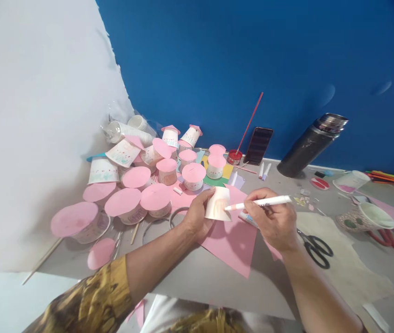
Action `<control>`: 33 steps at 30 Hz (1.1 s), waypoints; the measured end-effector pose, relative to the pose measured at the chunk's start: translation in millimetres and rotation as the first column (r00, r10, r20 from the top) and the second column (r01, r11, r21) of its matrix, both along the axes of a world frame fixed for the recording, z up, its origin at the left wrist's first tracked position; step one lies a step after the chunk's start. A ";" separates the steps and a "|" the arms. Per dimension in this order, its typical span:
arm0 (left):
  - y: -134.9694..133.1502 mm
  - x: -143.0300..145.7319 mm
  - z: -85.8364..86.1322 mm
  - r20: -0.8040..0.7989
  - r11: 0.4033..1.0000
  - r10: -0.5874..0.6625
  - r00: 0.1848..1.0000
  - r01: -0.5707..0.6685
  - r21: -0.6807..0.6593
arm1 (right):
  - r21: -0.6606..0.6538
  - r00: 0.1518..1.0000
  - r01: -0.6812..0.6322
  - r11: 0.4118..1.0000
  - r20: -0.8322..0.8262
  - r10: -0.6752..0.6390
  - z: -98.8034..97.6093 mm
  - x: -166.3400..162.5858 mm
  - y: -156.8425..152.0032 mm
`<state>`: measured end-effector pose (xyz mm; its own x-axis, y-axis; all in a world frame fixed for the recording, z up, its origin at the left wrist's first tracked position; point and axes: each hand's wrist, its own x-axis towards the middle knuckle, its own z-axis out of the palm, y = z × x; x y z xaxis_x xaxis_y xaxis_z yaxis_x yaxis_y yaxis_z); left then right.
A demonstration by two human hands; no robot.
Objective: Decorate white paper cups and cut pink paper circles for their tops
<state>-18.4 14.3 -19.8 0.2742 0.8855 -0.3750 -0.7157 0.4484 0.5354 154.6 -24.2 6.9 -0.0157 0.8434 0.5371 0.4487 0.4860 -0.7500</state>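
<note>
Over the pink sheet (233, 252), the left hand (199, 216) holds a cup (217, 203), side turned to meet the marker (275, 200), which the right hand (276, 224) pinches toward its tip, likely for control.

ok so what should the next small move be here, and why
Probably one more short stroke with the white felt-tip marker on the paper cup: the left hand holds the cup, the right hand has the marker's tip at or very near its side, and the peach marks there look pale and patchy.
</note>
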 end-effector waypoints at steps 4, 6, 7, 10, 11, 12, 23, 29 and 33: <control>-0.2 0.3 -0.9 -0.016 1.000 -0.011 1.000 0.011 0.002 | -0.026 0.998 -0.063 0.998 0.003 0.063 0.4 0.9 -0.5; -0.3 0.4 -0.7 -0.013 1.000 0.001 1.000 -0.001 0.005 | -0.024 0.999 -0.034 0.999 -0.009 0.034 0.5 1.8 -0.6; -0.3 0.4 -0.5 -0.010 1.000 0.001 1.000 -0.001 0.006 | -0.031 0.999 -0.035 0.999 -0.011 0.034 0.5 2.2 -0.5; 0.0 0.1 0.7 -0.001 1.000 0.006 1.000 -0.006 -0.008 | -0.074 0.997 -0.080 0.994 -0.016 0.079 1.4 3.0 0.0; 0.1 0.0 1.5 0.006 1.000 0.009 1.000 -0.009 -0.013 | -0.076 0.997 -0.075 0.994 -0.023 0.073 2.0 3.0 0.1; 0.2 -0.1 2.3 0.018 1.000 0.009 1.000 -0.009 -0.018 | -0.063 0.999 -0.045 0.997 -0.033 0.043 2.7 2.9 0.3; -1.0 -2.8 6.7 0.038 0.999 -0.044 0.998 0.045 -0.017 | 0.006 0.997 -0.024 1.000 -0.074 0.025 6.9 1.9 -1.4; -0.7 -3.3 4.4 0.086 0.997 -0.069 0.994 0.071 -0.025 | 0.037 0.996 0.065 0.997 -0.067 -0.062 6.2 1.9 -1.0; -1.1 -3.6 4.2 0.046 0.997 -0.072 0.996 0.072 -0.007 | 0.012 0.998 -0.020 1.000 -0.060 0.021 6.6 2.7 -1.7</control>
<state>-22.0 13.2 -15.6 0.3541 0.8598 -0.3680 -0.7050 0.5039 0.4991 157.2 -25.9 13.5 -0.0003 0.8373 0.5468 0.3929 0.5029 -0.7699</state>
